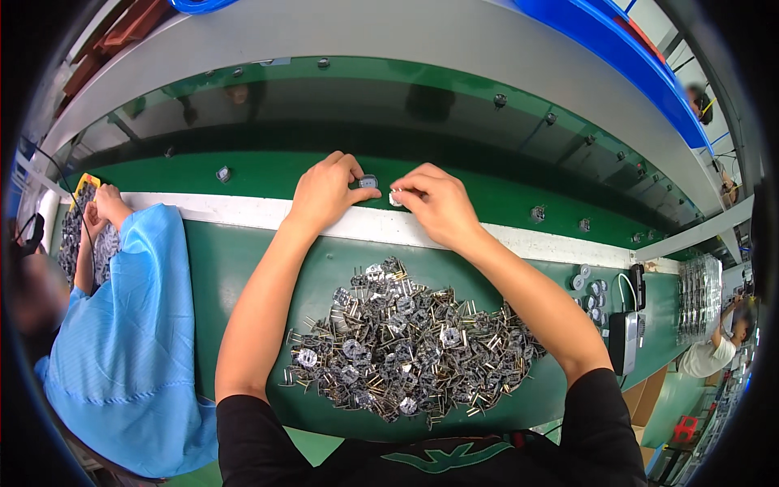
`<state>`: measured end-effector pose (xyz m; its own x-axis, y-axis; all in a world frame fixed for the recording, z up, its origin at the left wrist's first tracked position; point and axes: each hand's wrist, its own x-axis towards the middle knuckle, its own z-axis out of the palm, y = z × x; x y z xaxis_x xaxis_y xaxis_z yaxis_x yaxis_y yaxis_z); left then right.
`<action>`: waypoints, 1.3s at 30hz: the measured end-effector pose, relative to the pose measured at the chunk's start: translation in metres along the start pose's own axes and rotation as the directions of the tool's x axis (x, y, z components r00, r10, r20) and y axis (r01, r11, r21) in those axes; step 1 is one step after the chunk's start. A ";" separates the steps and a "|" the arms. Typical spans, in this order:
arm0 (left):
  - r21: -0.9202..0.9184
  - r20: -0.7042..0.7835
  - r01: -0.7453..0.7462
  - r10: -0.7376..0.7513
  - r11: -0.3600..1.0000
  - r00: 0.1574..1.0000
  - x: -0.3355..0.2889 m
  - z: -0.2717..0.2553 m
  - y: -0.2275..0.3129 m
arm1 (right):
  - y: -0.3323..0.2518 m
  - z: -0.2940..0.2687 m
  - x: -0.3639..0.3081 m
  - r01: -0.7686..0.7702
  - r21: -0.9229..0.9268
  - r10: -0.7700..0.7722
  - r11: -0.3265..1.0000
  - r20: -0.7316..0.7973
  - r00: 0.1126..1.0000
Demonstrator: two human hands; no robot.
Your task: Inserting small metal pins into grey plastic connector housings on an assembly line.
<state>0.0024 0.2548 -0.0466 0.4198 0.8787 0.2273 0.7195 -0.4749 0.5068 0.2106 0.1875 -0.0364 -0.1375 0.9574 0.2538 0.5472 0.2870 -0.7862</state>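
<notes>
My left hand [324, 193] is over the green conveyor belt, its thumb and fingers pinching a small dark grey plastic part [368, 182] with a rounded face. Close beside it, my right hand [438, 203] grips a small whitish round piece [396, 197] between thumb and forefinger. The two pieces are apart, with a narrow gap between them. Below my forearms, a large heap of small black plug inserts with brass pins [406, 349] lies on the green table [243, 268].
A white rail [243, 209] divides table from belt. Small parts [538, 213] sit spaced along the belt. Right are round grey caps [596, 296], a black-and-silver device [623, 341] and stacked clear trays [699, 300]. A co-worker in blue [122, 325] handles parts at left. A blue tray [633, 65] stands beyond.
</notes>
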 end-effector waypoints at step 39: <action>0.338 -0.034 0.347 -0.358 0.875 0.933 -0.020 -0.083 -0.114 | -0.042 -0.033 -0.049 0.157 -0.242 -0.026 0.958 0.471 0.882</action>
<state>-0.1342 0.2953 -0.0398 0.1157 0.9915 0.0592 0.9623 -0.1267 0.2409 0.2219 0.1271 0.0026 -0.5245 0.8511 -0.0217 0.7018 0.4178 -0.5770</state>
